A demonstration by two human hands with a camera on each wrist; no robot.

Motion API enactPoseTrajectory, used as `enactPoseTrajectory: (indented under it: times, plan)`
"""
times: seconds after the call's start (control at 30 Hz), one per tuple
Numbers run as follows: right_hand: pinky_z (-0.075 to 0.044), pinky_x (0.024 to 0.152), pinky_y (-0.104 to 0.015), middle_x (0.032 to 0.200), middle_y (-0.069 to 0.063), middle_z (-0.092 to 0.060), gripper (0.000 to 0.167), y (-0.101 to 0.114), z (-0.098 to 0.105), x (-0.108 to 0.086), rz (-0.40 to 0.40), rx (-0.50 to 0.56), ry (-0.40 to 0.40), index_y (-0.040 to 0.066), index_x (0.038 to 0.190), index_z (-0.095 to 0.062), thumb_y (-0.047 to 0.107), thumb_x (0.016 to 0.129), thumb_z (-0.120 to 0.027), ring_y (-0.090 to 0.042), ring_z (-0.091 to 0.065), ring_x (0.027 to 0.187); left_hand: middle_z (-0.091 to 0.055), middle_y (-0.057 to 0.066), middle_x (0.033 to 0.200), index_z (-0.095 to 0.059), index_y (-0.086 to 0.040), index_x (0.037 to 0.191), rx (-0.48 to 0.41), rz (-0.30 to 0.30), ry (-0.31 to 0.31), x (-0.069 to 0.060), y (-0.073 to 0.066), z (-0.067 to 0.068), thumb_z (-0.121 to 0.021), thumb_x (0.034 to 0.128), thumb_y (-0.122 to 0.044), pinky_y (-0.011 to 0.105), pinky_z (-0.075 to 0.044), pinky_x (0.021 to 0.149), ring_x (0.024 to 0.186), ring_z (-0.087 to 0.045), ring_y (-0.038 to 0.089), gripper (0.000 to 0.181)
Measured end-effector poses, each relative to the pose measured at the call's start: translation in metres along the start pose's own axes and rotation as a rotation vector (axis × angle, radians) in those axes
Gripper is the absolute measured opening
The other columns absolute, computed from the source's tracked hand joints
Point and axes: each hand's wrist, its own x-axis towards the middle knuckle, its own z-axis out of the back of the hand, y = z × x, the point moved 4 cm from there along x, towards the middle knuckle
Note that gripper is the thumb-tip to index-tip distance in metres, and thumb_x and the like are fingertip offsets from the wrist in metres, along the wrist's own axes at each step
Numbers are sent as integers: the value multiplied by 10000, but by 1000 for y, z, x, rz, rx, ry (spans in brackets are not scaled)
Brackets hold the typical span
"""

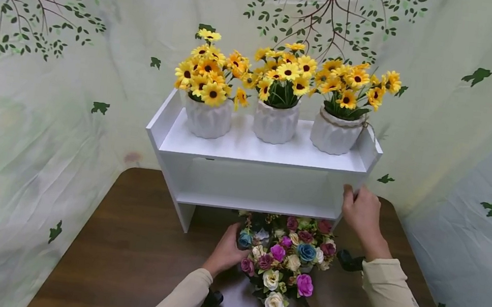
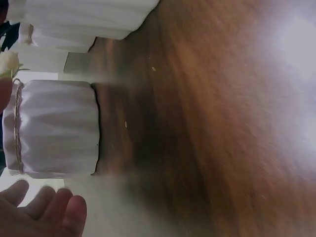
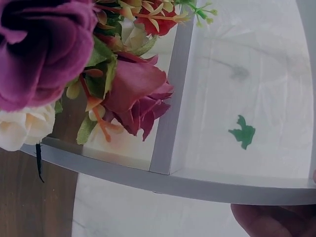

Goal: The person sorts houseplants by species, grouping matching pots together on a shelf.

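Standing on the brown table (image 1: 124, 241) with its mouth up, a white pot (image 2: 57, 131) is just beside the loose fingers of the left hand (image 1: 227, 251), near the roses (image 1: 278, 253), while the right hand (image 1: 364, 211) pinches the side of the white shelf (image 1: 260, 152), which runs long from side to side before me

White two-tier board shelf (image 1: 264, 155) stands on brown wooden table (image 1: 124, 246), pale leaf-print fabric backdrop (image 1: 69, 126) behind. On top, in a row: three white fluted pots (image 1: 276, 123) of yellow daisy-like flowers (image 1: 288, 70). Multicoloured rose bunches (image 1: 278, 252) before and partly under its lower board (image 1: 258, 205); left hand (image 1: 228, 251) at their left, right hand (image 1: 363, 212) at shelf's right side.
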Motion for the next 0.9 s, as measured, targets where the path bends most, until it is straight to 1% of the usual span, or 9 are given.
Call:
enactPoseTrajectory:
  times: [0.1,0.2,0.37,0.47,0.53,0.67,0.73,0.83,0.9]
  plan:
    - [-279,483,-312,529,-84,-397,346,-2,1,0,-17,-8,2,29,677,-417,125,1002,-487,-225,-362,470,-321,349,1526,-231,118,1501,-32,34,24,9,1,-6,-763,752,-89,593,-341,1150,1403,-356,497,941]
    - [-279,490,-314,534,-85,-400,345,-3,1,1,-16,-12,2,29,679,-416,129,1002,-483,-227,-363,474,-249,372,1555,-178,126,1517,-80,51,47,15,4,-11,-733,719,-22,600,-289,1177,1438,-283,516,983]
    - [-277,492,-317,526,-83,-396,344,-4,2,2,2,-14,-6,31,674,-415,124,998,-483,-224,-359,466,-236,400,1542,-170,140,1514,-110,48,47,18,8,-19,-655,673,72,612,-295,1166,1431,-268,538,973]
    - [-279,494,-318,529,-88,-401,335,-3,3,3,1,-15,-16,30,681,-419,123,996,-486,-231,-367,469,-231,396,1543,-173,109,1528,-117,67,33,16,10,-22,-624,670,78,633,-310,1144,1425,-258,550,969]
    - [-285,500,-323,539,-85,-406,320,-2,2,3,2,-11,-18,29,694,-426,122,994,-490,-241,-380,481,-268,398,1514,-201,95,1525,-120,56,8,16,11,-22,-629,681,61,661,-326,1111,1387,-292,570,946]
    - [-295,512,-335,545,-51,-389,301,-1,0,3,-3,-3,-10,31,715,-433,125,995,-490,-257,-391,493,-376,401,1399,-286,111,1481,-75,-15,-63,16,15,-22,-651,698,16,676,-363,1049,1264,-401,573,870]
    - [-298,514,-338,545,-38,-383,289,-1,-1,2,4,-3,-9,27,729,-440,123,996,-491,-258,-393,494,-395,401,1375,-309,127,1461,-66,-37,-84,16,18,-23,-653,696,8,681,-364,1036,1237,-417,570,847]
    - [-290,505,-329,541,-23,-373,291,-1,-1,0,3,1,-14,28,725,-442,117,996,-498,-243,-382,486,-380,401,1397,-309,114,1469,-64,-27,-84,16,19,-25,-656,696,4,694,-350,1037,1254,-395,583,855]
    - [-286,501,-324,538,-21,-369,300,-2,0,0,6,-3,-18,28,714,-440,114,995,-501,-238,-378,485,-338,403,1448,-289,103,1486,-81,4,-72,16,20,-26,-652,701,5,706,-302,1080,1313,-340,595,870]
